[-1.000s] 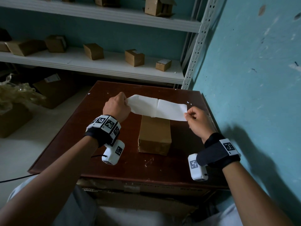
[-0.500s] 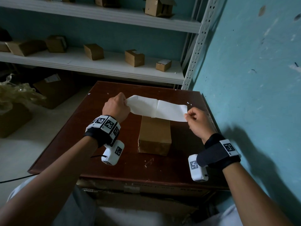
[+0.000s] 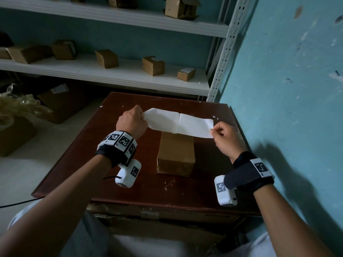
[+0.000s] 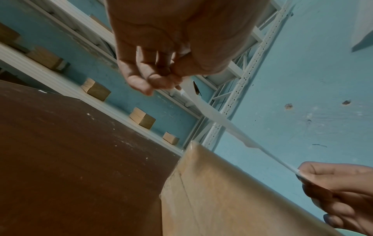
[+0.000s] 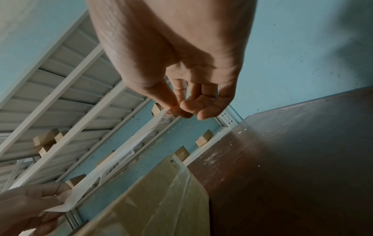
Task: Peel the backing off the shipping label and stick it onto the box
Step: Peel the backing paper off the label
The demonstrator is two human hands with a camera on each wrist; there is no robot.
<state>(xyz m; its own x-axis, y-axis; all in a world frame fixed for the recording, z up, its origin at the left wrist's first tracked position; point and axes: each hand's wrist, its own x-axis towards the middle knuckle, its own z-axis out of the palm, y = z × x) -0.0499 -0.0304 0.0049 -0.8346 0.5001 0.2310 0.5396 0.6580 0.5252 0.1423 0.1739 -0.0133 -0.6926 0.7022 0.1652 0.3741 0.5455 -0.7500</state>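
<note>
Above the brown table [image 3: 204, 182], we are holding the shipping label [image 3: 181, 124] stretched out between both our hands, in the air over the far end of the cardboard box [image 3: 176, 154]. Our left hand [image 3: 131, 122] is pinching the label's left end, its fingers curled and thumb pressed against them on the paper, and our right hand [image 3: 223, 138] is pinching the right end between thumb and fingertips, with the remaining fingers curled loosely. We are seeing a crease running across the label near its middle, and the white side is facing up toward the head camera; the right wrist view is showing printed text on its underside. From the left wrist view, the label is hanging clear of the box top, not touching it. We cannot tell whether the backing is on or off. The box is lying flat on the table with clear tape along its top. Beyond the table, a white shelf [image 3: 111, 75] against the blue wall [image 3: 287, 89] is carrying several small cardboard boxes [image 3: 153, 65].
</note>
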